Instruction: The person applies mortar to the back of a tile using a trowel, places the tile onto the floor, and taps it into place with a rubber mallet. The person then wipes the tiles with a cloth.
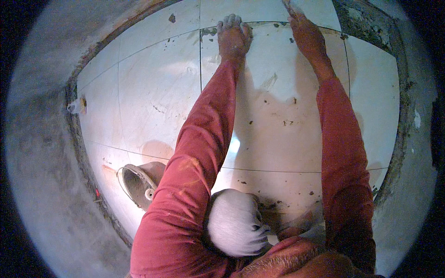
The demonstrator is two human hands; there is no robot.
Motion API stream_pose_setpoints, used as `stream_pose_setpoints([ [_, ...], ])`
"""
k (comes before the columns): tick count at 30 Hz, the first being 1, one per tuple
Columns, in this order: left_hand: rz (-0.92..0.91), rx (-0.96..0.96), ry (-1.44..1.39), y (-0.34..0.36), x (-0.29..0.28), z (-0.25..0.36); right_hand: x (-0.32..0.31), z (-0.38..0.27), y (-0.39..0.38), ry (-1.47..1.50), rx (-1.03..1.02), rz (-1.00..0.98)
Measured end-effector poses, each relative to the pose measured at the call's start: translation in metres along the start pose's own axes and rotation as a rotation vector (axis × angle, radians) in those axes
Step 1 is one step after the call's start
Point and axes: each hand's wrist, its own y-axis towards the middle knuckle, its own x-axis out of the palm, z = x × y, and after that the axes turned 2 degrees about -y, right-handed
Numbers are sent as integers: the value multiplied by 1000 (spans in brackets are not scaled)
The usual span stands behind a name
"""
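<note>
Head view: left hand (234, 38) open, palm down, gripping nothing, at the far joint (264, 22) of the central tile (273, 139), which lies below both arms; right hand (309, 41) partly curled beside that joint, hold cannot be told. 2 risks, judged: uneven palm pressure tilting the tile; loose dark crumbs (295, 100) lodging in the joint.

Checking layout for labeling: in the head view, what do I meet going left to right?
Small whitish item by the left wall → small red item → bucket → left hand → right hand → dark rough patch.
</note>
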Motion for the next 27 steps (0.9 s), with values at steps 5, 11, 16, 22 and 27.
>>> stream_pose_setpoints([
  [5,-33,-24,-40,0,5,-2,-1,-30,1,168,56,-27],
  [11,-33,-57,-52,1,3,0,-3,-83,6,123,18,-344],
  [16,44,-22,-59,3,0,0,7,-94,15,160,26,-272],
  [22,14,12,-5,-5,11,-4,10,-75,-3,193,43,-257],
  [27,-269,95,167,7,25,1,0,-53,-19,131,178,-259],
])
